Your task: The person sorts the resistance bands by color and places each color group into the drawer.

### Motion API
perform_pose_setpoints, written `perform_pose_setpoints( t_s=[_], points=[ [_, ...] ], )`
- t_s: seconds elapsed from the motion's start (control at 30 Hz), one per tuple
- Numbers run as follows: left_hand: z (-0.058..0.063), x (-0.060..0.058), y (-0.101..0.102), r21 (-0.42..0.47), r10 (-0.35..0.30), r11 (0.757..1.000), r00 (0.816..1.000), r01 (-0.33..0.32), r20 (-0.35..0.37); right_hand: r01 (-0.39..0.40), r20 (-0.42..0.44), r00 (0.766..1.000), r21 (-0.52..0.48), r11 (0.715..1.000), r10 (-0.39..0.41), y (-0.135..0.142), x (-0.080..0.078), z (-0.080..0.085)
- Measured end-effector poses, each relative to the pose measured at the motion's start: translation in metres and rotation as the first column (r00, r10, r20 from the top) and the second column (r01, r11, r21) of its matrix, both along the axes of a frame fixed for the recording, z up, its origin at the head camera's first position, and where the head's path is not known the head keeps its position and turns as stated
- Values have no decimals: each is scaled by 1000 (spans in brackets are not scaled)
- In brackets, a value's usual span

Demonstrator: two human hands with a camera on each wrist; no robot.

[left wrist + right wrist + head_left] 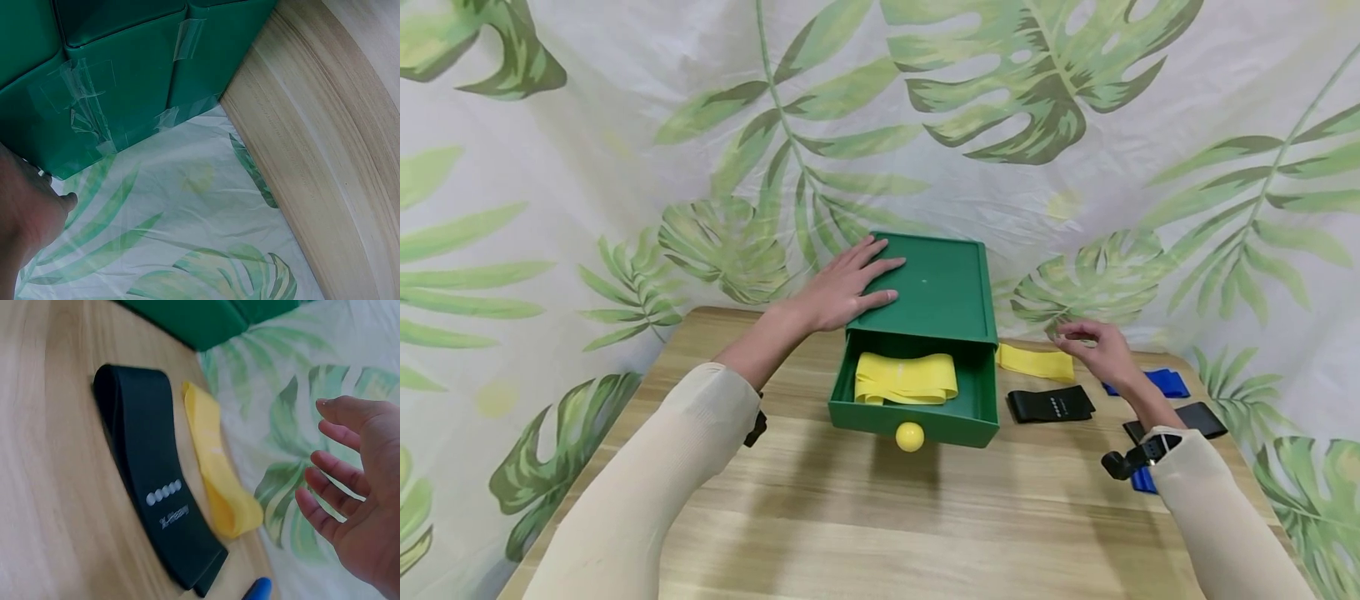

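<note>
My left hand (pixel 842 287) rests with spread fingers on the top of a green drawer box (pixel 936 283). The box's drawer (pixel 872 414) is pulled out and has a yellow ball knob (pixel 910 437). Inside it lies a folded yellow resistance band (pixel 906 379). To the right of the box, my right hand (pixel 1101 350) is in the air with loosely bent fingers and nothing in them. Near it on the table are another yellow resistance band (pixel 215 462) and a black resistance band (pixel 147 456) marked X-Heavy.
Farther right on the wooden table (pixel 850 533) lie a blue band (pixel 1167 383), another black band (pixel 1201 419) and a second blue piece (pixel 1142 480), partly hidden by the right wrist. A leaf-print cloth (pixel 850 100) hangs behind. Clear tape (pixel 87 94) crosses the box's side.
</note>
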State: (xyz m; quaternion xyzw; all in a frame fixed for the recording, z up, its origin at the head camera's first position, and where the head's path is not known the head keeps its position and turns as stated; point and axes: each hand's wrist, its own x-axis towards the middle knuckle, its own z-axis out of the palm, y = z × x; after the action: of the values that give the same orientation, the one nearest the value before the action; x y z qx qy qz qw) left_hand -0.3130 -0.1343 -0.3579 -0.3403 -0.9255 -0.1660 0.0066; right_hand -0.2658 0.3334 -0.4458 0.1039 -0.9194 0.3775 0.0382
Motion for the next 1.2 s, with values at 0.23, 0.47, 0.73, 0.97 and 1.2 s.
perform_pose_setpoints(
  t_s=[0.23,0.47,0.73,0.97,1.2],
  points=[
    [-1,0,0,2,3,1000,1000,-3,4,43,142,989,-13,999,-41,11,-1,-18],
    [-2,0,0,12,5,1000,1000,-5,12,59,202,978,-15,998,-54,21,-1,-34],
    [1,1,0,16,3,1000,1000,-3,15,63,245,968,-18,998,-56,26,-3,-43],
    [5,0,0,14,-1,1000,1000,1,28,74,283,957,-16,997,-66,27,-4,-46],
    [4,-2,0,12,-3,1000,1000,3,31,92,298,951,-6,996,-86,26,-3,-50]
  ],
)
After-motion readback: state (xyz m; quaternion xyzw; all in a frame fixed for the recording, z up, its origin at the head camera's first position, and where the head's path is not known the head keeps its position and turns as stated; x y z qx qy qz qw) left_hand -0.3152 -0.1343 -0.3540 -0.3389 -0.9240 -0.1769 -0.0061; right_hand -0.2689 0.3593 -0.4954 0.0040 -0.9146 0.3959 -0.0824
